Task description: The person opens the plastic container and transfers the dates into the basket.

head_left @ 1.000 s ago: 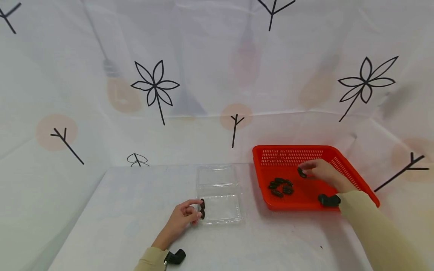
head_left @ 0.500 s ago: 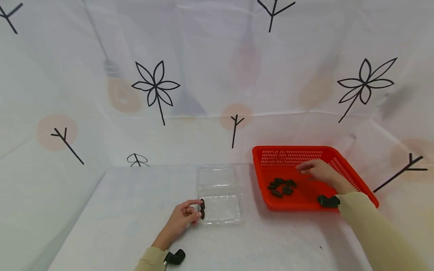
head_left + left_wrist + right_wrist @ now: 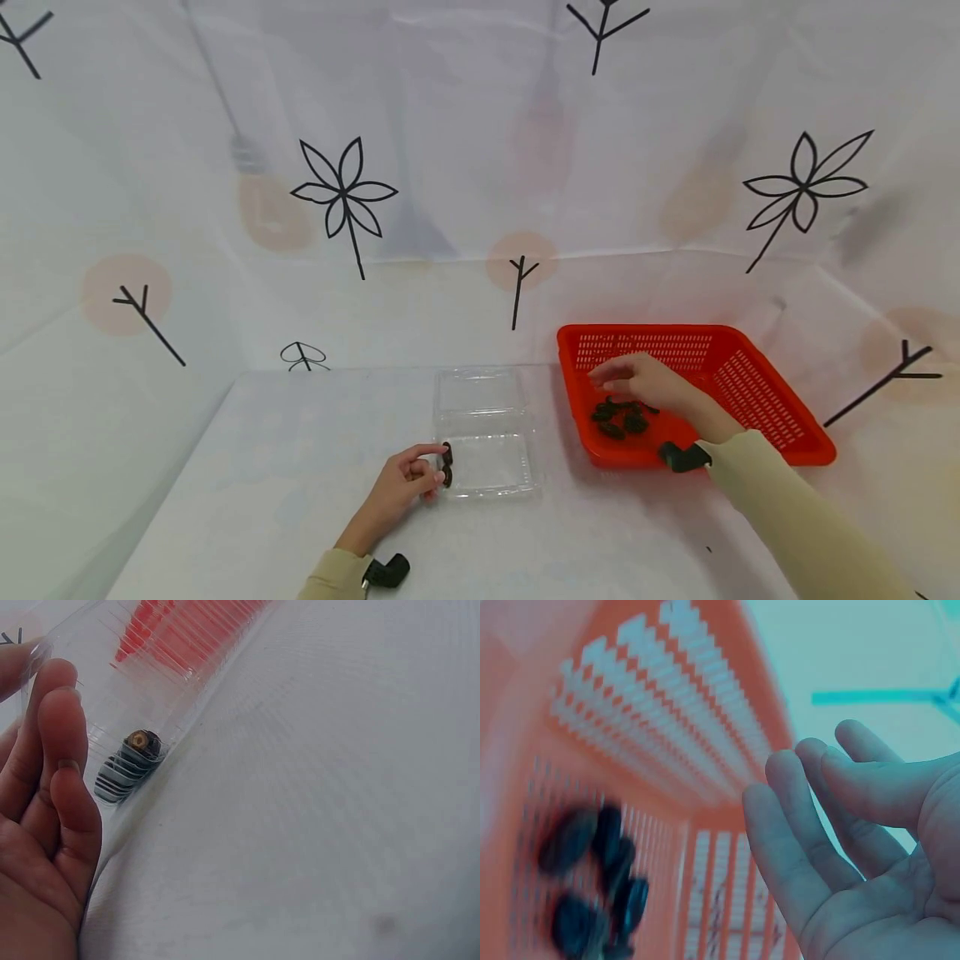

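Note:
A hinged clear plastic box (image 3: 491, 467) lies with its lid up on the white table. My left hand (image 3: 405, 483) holds the box's left edge with thumb and index finger. Just inside that edge sit two dark oval pieces (image 3: 447, 453), like dried dates; in the left wrist view one piece (image 3: 129, 769) shows a tan end through the ridged wall. Above the left part of the red basket (image 3: 750, 454) is my right hand (image 3: 648, 383), fingers loosely bent and holding nothing. Several more dark pieces (image 3: 615, 431) lie on the basket floor beneath it, partly hidden.
The basket has slotted side walls (image 3: 652, 682) and stands right of the box, near the back of the table. A white cloth (image 3: 435, 300) printed with flowers and twigs hangs behind. A tiny dark speck (image 3: 708, 549) lies on the table at front right.
The right hand held one dark piece a second ago, let it go into the basket, and has since moved left over the pieces. The left hand has stayed at the box edge.

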Tool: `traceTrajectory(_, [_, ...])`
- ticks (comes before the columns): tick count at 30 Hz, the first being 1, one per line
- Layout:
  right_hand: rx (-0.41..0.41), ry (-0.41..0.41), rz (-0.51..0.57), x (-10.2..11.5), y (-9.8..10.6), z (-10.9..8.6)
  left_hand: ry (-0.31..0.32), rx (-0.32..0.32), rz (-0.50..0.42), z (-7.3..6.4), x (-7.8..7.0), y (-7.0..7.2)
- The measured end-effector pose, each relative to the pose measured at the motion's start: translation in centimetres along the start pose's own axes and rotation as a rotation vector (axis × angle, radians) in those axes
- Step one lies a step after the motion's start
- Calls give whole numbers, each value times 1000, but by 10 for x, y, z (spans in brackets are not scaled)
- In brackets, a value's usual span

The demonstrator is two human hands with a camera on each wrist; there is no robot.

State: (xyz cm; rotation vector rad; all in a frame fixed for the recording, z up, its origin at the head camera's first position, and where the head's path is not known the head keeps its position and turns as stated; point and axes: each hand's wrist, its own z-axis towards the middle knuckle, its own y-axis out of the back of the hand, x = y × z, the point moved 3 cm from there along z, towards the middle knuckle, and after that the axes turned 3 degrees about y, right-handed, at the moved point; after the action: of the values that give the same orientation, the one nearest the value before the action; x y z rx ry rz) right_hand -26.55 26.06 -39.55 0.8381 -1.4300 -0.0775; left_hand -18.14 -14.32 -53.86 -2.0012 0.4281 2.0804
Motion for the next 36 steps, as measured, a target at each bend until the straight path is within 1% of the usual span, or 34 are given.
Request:
traceTrajectory(4, [31,15,25,14,-22,10,14,-9,13,-1,-2,-1])
traceTrajectory(9, [78,36,96,28,-47,21,22,-12,20,-1,-2,-1])
traceTrajectory(14, [145,59,123,34,-73,34,11,-7,10,0,0,0])
traceTrajectory(20, [261,80,127,39,-105,55,39,-12,20,0,-2,0])
traceTrajectory(21, [276,81,114,39,-111,58,42,-10,20,0,-4,-1])
traceTrajectory(26, [337,94,28,45,-142,72,59,-5,32,-6,-23,-5])
traceTrajectory(28, [366,94,-3,48,-155,76,56,-7,30,-8,-29,-6])
traceTrajectory(32, [434,93,-66,55,-177,81,57,-11,21,-9,-31,-7])
traceTrajectory(36, [477,113,-145,59,-194,84,48,-1,13,-8,-28,-6])
